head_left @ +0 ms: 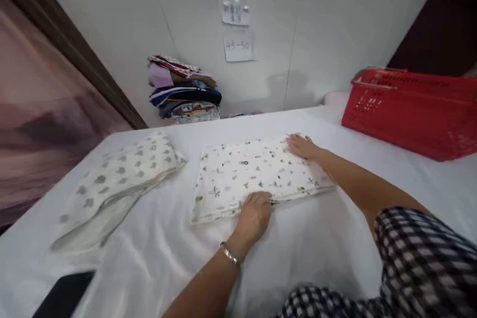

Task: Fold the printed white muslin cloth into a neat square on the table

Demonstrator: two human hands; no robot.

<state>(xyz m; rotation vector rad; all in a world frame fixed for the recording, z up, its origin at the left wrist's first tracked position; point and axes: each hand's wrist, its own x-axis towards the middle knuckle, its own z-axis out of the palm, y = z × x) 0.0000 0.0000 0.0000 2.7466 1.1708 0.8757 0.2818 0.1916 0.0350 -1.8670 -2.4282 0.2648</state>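
Observation:
A white folded cloth (257, 169) printed with small green, brown and dark motifs lies flat on the white-covered table. My left hand (255, 213), with a silver bracelet at the wrist, is at the middle of its near edge. The fingers there are curled together over the layered edge. Near the far right corner my right hand (302, 147) lies flat on the cloth, fingers stretched out. To the left is a second white cloth (130, 169) with grey-green prints, loosely folded, touched by neither hand.
A red plastic basket (410, 114) stands at the table's right back. Stacked folded fabrics (186, 92) sit beyond the far edge, against the wall with two paper notes (238, 45). A dark flat object (65, 295) lies front left. A pinkish curtain (48, 109) hangs at left.

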